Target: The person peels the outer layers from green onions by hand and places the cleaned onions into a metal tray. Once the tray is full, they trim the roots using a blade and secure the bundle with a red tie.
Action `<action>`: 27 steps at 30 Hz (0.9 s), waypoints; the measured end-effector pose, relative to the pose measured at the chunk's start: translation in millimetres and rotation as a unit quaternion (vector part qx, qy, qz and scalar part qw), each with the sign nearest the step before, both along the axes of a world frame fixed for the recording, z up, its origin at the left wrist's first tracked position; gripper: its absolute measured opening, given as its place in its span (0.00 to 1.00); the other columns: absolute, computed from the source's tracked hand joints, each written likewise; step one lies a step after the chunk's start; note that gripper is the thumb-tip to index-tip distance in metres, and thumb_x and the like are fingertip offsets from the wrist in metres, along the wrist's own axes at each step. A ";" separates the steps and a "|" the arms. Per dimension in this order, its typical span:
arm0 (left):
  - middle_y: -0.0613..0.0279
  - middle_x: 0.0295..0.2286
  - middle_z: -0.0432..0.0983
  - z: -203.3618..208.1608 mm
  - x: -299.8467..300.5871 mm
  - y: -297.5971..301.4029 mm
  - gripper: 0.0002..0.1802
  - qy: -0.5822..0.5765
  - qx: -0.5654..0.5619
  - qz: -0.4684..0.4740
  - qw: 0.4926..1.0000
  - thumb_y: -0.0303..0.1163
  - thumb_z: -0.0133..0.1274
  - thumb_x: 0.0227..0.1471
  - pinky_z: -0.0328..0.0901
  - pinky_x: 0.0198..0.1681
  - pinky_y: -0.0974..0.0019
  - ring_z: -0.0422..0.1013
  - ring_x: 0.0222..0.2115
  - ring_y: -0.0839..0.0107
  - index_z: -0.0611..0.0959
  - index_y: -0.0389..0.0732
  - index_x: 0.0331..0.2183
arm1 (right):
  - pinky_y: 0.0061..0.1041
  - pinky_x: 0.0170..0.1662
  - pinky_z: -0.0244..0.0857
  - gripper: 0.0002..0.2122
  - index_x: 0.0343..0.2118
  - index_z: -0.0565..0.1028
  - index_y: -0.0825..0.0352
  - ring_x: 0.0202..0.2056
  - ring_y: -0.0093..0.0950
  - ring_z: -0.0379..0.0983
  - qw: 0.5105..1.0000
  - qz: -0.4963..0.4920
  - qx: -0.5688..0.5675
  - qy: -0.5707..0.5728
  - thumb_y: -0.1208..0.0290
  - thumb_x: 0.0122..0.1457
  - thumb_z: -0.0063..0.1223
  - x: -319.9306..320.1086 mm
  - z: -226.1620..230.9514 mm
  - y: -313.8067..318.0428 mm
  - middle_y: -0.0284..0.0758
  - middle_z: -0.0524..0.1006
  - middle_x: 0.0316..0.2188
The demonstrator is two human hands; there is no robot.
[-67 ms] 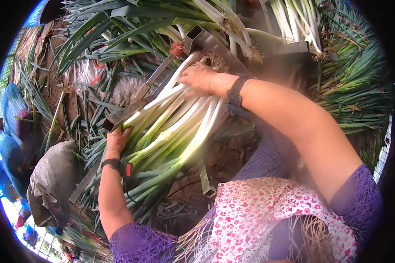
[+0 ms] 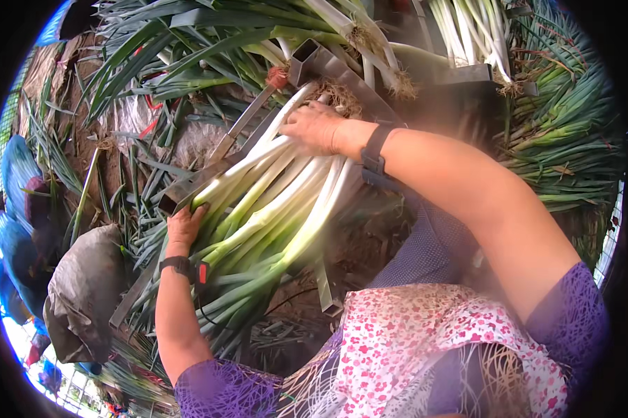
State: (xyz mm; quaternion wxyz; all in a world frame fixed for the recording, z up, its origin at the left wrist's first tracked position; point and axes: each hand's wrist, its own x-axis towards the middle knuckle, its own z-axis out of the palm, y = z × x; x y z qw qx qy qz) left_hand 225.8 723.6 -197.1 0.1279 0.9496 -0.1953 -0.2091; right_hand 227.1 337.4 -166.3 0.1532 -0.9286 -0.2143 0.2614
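Note:
A thick bunch of long green onions [image 2: 272,202] lies slanting across a metal frame [image 2: 227,143], white stalks and roots at the upper end, green leaves toward me. My right hand [image 2: 315,128] is closed over the white stalks just below the roots [image 2: 336,96]. At the bunch's left edge, my left hand [image 2: 185,226] grips the outer stalks where white turns to green, beside the frame's corner. Its thumb shows; the other fingers are partly hidden. Both wrists wear dark bands.
More green onions [image 2: 209,35] are piled beyond the frame, with white-stalked ones [image 2: 471,35] farther right. A large leafy heap [image 2: 564,118] lines the right side. A grey sack [image 2: 88,292] stands at left near blue plastic bags [image 2: 21,230]. Metal legs [image 2: 328,289] jut toward me.
My left hand has shifted very slightly left. My right hand stays on the white stalks, and the bunch looks almost unchanged.

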 end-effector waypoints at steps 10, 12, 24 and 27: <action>0.48 0.32 0.74 6.5 -8.9 -12.2 0.23 0.002 0.039 0.020 0.999 0.39 0.58 0.40 0.64 0.38 0.57 0.70 0.35 0.51 0.75 0.39 0.40 | 0.30 0.48 0.55 0.11 0.34 0.73 0.59 0.42 0.32 0.67 0.983 -0.020 0.037 -0.181 0.76 0.50 0.39 41.5 -14.2 16.1 0.33 0.72 0.35; 0.48 0.31 0.74 4.7 -7.0 -17.3 0.23 -0.001 0.027 0.023 0.999 0.39 0.58 0.41 0.64 0.38 0.57 0.70 0.34 0.51 0.75 0.40 0.40 | 0.29 0.49 0.54 0.12 0.36 0.73 0.58 0.43 0.31 0.67 0.988 -0.034 0.021 -0.148 0.75 0.51 0.39 43.3 -27.6 12.4 0.33 0.72 0.36; 0.51 0.35 0.74 9.0 -16.6 -32.8 0.25 0.103 0.044 0.094 0.989 0.47 0.54 0.43 0.63 0.40 0.59 0.70 0.37 0.54 0.75 0.44 0.43 | 0.32 0.42 0.64 0.15 0.37 0.76 0.60 0.36 0.37 0.73 0.988 0.004 0.126 0.092 0.71 0.42 0.55 64.2 -39.8 -17.2 0.39 0.76 0.30; 0.48 0.29 0.74 8.2 -9.3 -34.4 0.19 0.079 -0.018 0.068 0.994 0.42 0.54 0.45 0.64 0.36 0.59 0.71 0.32 0.53 0.76 0.38 0.36 | 0.32 0.39 0.65 0.14 0.37 0.77 0.59 0.35 0.35 0.73 0.995 0.059 0.040 0.067 0.72 0.43 0.52 73.8 -39.4 -7.4 0.39 0.76 0.30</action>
